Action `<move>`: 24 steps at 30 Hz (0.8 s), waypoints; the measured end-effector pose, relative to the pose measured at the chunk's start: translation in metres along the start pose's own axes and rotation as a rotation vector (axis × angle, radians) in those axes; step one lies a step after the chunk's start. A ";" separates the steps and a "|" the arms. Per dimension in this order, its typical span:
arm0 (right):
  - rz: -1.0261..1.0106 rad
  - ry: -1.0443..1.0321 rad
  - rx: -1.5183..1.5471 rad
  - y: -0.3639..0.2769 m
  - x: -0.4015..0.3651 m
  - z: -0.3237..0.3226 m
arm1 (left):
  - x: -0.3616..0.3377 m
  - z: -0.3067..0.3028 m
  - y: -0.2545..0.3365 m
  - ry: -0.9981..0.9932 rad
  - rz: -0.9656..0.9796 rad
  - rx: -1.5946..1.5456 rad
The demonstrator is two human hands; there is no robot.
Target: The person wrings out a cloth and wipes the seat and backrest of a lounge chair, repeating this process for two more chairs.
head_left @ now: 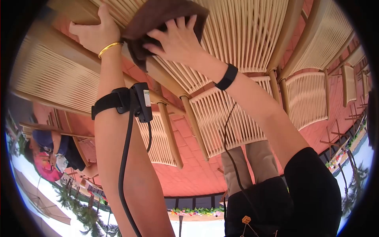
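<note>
co-worker (49, 156): a second person stood at the far left edge, in blue clothing with a pink head covering, well apart from both hands (seen inverted, because the camera looked back under the bent body).
left hand (94, 33): it was closed around the wooden frame rail (71, 12) of the nearest chair, with the fingers wrapped over the far edge; it held nothing else.
bangle (109, 47): a gold band sat on the left wrist.
forearm strap (118, 100): a black strap carrying a small black unit circled the left forearm; a black cable (124, 166) ran from the unit down along the arm.
cloth (158, 17): a dark brown cloth lay over the rail and onto the woven panel (237, 35) of the same chair, just beside the left hand, with one fold hanging below the rail.
right hand (177, 39): it lay flat on the cloth, palm down, with the fingers spread and slightly bent; it pressed the cloth against the chair and was not curled around it.
wristband (227, 77): a black band sat on the right wrist.
other chairs (308, 98): further chairs with the same woven panels and pale wooden legs stood close together to the right.
floor (189, 173): red tiles ran under all the chairs.
</note>
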State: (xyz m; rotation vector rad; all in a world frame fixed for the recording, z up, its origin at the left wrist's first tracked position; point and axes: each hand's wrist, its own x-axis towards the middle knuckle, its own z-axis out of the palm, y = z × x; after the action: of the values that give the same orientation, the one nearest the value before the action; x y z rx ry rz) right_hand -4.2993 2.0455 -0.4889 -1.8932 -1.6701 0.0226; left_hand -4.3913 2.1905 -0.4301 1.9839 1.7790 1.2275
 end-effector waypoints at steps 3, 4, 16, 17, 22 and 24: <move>0.146 0.023 0.198 0.019 0.094 -0.018 | -0.003 -0.003 0.008 -0.021 -0.023 0.057; 0.099 0.167 -0.030 0.019 0.097 -0.024 | -0.005 -0.002 0.009 -0.030 -0.037 0.011; 0.208 -1.045 -0.202 0.055 -0.265 -0.007 | -0.005 -0.002 0.007 -0.032 -0.011 0.022; 0.222 -1.119 -0.249 0.054 -0.265 -0.009 | -0.006 -0.002 0.007 -0.018 -0.007 0.034; 0.143 -0.596 -0.258 0.095 -0.180 -0.018 | -0.005 -0.001 0.005 -0.012 0.013 0.058; 0.218 -0.222 -0.251 0.120 -0.077 -0.024 | -0.006 -0.001 0.006 -0.009 0.022 0.066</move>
State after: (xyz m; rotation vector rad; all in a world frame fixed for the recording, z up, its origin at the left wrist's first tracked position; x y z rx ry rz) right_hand -4.1978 1.9632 -0.5510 -2.3300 -1.6630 0.1201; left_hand -4.3871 2.1833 -0.4280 2.0474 1.8209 1.1789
